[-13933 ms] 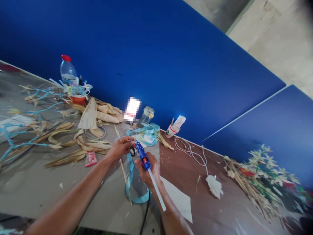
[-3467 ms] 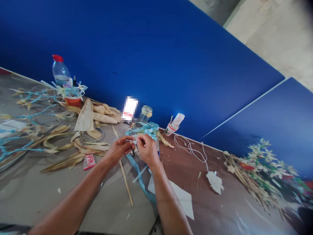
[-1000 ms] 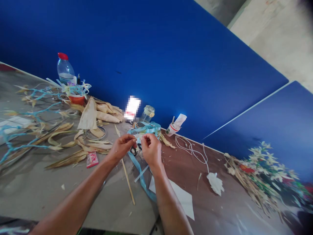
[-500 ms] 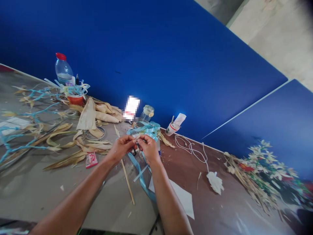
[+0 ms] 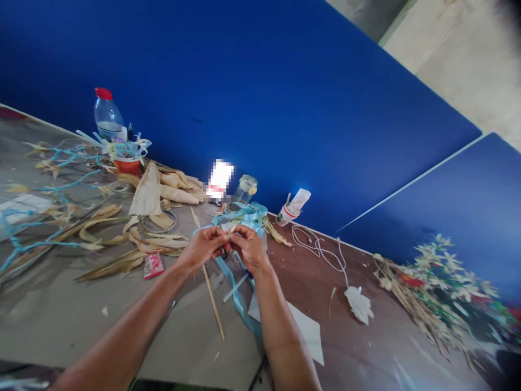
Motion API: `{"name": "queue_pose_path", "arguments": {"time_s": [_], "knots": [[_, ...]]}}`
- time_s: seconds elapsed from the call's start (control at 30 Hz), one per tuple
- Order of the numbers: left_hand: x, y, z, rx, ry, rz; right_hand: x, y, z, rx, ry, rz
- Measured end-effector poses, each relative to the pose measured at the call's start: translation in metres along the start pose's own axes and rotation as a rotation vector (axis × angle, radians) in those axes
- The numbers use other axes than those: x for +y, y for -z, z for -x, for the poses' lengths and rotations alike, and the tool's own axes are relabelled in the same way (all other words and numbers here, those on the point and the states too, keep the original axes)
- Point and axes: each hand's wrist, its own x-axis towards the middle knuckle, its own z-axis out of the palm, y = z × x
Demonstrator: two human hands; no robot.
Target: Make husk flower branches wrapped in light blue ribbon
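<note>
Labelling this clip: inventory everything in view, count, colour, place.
bottle: 1, clear, back left
pot: 1, red, before bottle
branches: several, blue, left
husks: many, tan, left
packet: 1, pink, left
stick: 1, tan, front centre
blurred rectangle: 1, white, back centre
jar: 1, clear, back centre
cup: 1, white, right of jar
ribbon: uncounted, blue, centre
cable: 1, white, right
crumpled item: 1, white, right
sheets: 2, white, left, front
flowers: many, white, right
panels: 2, blue, back
tabletop: 1, grey/brown, beneath
scrap: 1, pale, centre
left hand: 1, on scrap
right hand: 1, on scrap
</note>
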Motion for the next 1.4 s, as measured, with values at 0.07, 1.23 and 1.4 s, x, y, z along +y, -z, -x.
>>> {"name": "queue_pose_path", "arguments": {"time_s": [0.07,1.23,1.4], "knots": [[0.002,-0.001,0.001,0.006,0.0,-0.015,0.0,0.0,0.0,-0.03,-0.027,-0.031],[-0.006,0.003,-0.005,0.144,-0.087,-0.28,0.009,-0.003,-0.003,-0.065,-0.037,-0.24],[-0.006,0.001,-0.003,0.158,-0.131,-0.322,0.012,-0.008,-0.003,0.063,0.043,-0.113]]}}
